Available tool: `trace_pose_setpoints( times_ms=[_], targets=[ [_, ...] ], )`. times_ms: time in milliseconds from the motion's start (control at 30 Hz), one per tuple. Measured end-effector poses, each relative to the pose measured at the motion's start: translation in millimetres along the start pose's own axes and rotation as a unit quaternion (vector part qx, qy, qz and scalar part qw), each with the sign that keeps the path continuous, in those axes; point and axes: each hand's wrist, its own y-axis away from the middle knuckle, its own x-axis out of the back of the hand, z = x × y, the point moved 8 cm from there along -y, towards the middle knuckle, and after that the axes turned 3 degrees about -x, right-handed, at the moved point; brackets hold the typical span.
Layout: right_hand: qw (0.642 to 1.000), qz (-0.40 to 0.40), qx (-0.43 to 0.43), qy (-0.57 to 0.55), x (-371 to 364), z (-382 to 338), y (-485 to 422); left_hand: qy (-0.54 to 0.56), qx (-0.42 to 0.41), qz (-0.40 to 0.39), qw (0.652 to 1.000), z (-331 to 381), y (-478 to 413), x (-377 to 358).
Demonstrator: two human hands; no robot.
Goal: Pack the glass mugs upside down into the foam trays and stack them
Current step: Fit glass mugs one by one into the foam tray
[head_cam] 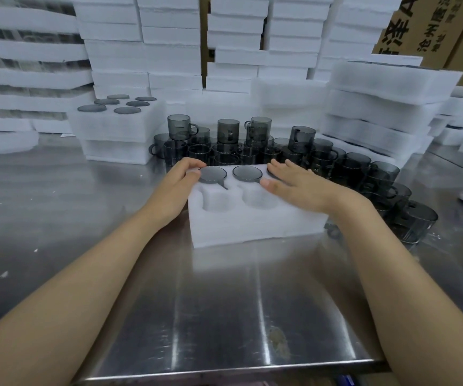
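Note:
A white foam tray (252, 227) sits on the steel table in front of me. Its back row holds upside-down smoky glass mugs: one at the left (213, 174), one in the middle (247, 173), and a third hidden under my right hand. The two front pockets I can see are empty. My left hand (181, 178) curls its fingers at the tray's back left corner, touching the left mug's rim. My right hand (294, 181) lies flat with straight fingers over the back right mug. Several loose grey mugs (302, 139) stand crowded behind and to the right of the tray.
A filled foam tray (118, 126) with mug bases showing tops a short stack at the back left. Tall stacks of foam trays (386, 107) line the back and right. Cardboard boxes (430, 26) stand at the top right. The table's front edge (224, 371) is near me.

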Motion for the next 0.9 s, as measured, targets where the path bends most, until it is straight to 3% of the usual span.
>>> trace_pose_setpoints(
  times_ms=[67,133,233,300,400,500,733,900],
  targets=[
    [0.999,0.018,-0.008,-0.029,6,0,3,0.003,0.001,-0.002,1.000,-2,-1,0],
    [0.994,0.096,-0.048,-0.027,27,8,9,0.003,0.000,-0.005,1.000,-4,-2,0],
    [0.962,0.219,-0.147,0.066,66,33,30,0.001,-0.004,-0.004,1.000,-4,-2,0],
    [0.943,0.213,-0.232,0.104,75,54,40,0.000,-0.003,-0.003,1.000,-3,-2,0],
    [0.931,0.101,-0.330,0.117,58,80,46,-0.001,-0.001,-0.001,1.000,-2,-3,0],
    [0.952,0.062,-0.292,0.070,45,77,38,0.000,0.002,-0.002,1.000,-5,-3,0],
    [0.957,0.232,-0.157,-0.074,62,58,29,0.007,0.000,-0.009,1.000,-5,-3,0],
    [0.959,0.216,-0.175,-0.047,58,66,28,0.001,-0.008,-0.003,1.000,-1,-1,1]
  ],
)
